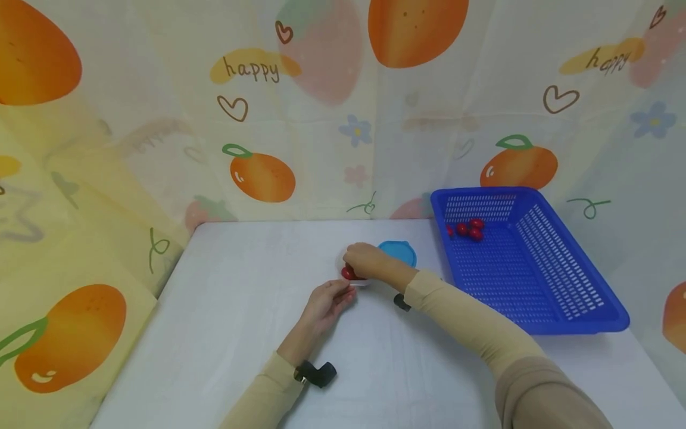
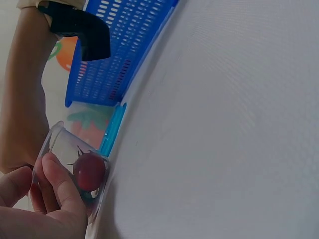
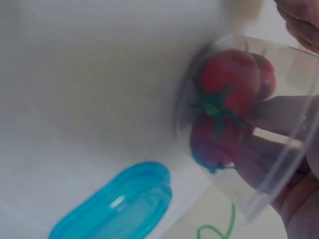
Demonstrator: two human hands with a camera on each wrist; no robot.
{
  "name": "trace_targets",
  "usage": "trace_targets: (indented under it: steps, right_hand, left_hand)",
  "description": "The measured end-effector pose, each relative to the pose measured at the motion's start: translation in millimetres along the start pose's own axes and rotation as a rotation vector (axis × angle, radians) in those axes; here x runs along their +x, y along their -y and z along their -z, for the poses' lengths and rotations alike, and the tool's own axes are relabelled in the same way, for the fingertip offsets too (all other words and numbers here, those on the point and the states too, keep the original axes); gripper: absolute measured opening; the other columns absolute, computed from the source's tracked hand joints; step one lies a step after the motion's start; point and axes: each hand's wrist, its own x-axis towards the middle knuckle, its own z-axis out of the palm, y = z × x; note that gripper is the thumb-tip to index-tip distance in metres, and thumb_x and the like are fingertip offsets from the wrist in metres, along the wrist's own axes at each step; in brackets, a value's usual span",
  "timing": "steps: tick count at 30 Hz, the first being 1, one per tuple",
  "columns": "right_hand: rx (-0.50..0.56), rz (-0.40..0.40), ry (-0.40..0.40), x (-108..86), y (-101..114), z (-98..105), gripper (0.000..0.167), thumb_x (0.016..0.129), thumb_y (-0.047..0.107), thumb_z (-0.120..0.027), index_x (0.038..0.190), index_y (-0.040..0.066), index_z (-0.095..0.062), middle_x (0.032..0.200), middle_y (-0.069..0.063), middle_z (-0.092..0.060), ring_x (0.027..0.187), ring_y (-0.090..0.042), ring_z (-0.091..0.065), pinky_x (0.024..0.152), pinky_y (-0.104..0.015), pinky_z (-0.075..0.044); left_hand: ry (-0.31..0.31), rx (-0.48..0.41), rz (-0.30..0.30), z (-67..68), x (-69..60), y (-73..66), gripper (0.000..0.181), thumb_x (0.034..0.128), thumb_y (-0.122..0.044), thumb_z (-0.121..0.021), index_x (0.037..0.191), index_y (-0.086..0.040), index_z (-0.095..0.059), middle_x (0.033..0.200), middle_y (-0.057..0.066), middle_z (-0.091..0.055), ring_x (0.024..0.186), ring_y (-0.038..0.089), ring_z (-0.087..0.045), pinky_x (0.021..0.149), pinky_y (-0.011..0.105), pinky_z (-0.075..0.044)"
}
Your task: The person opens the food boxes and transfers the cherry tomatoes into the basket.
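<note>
A clear container stands on the white table with several small red tomatoes inside, green stems on some. At its near edge, the left hand pinches the rim between thumb and fingers. From above, the right hand reaches into the container, its fingertips around a tomato; the head view hides these fingertips behind the hand. The right wrist view shows the left hand only at its top right corner.
Just behind the right hand lies a blue lid. A large blue basket stands at the table's right side, with several red tomatoes in its far left corner. Fruit-print cloth hangs behind the table.
</note>
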Motion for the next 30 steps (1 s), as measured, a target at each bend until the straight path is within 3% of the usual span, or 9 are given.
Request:
trace_targets:
  steps: [10, 23, 30]
  right_hand:
    - [-0.002, 0.014, -0.008, 2.8, 0.0, -7.5, 0.032, 0.088, 0.021, -0.073, 0.116, 0.01, -0.064, 0.107, -0.006, -0.065, 0.097, -0.017, -0.06, 0.094, -0.026, -0.053]
    - [0.017, 0.002, -0.059, -2.6, -1.6, 1.2, 0.02, 0.091, 0.017, -0.068, 0.109, 0.009, -0.065, 0.1, -0.005, -0.062, 0.09, -0.016, -0.056, 0.087, -0.024, -0.054]
    - [0.109, -0.04, -0.037, -3.9, -6.4, 8.0, 0.026, 0.087, 0.019, -0.073, 0.111, 0.01, -0.068, 0.101, -0.004, -0.062, 0.09, -0.015, -0.056, 0.088, -0.025, -0.054]
  left_hand:
    - [0.001, -0.005, 0.011, 0.8, -0.7, -0.7, 0.014, 0.0952, -0.01, -0.06, 0.107, -0.003, -0.058, 0.094, 0.005, -0.067, 0.09, 0.014, -0.068, 0.081, 0.021, -0.058]
    - [-0.01, 0.031, 0.017, -1.2, -1.8, -1.4, 0.025, 0.0948, -0.013, -0.061, 0.115, 0.001, -0.056, 0.099, 0.007, -0.067, 0.09, 0.012, -0.067, 0.082, 0.021, -0.058]
    - [-0.003, 0.019, 0.011, -1.6, -0.1, -1.3, 0.016, 0.0948, -0.01, -0.06, 0.108, -0.002, -0.057, 0.093, 0.004, -0.068, 0.087, 0.012, -0.067, 0.08, 0.02, -0.058]
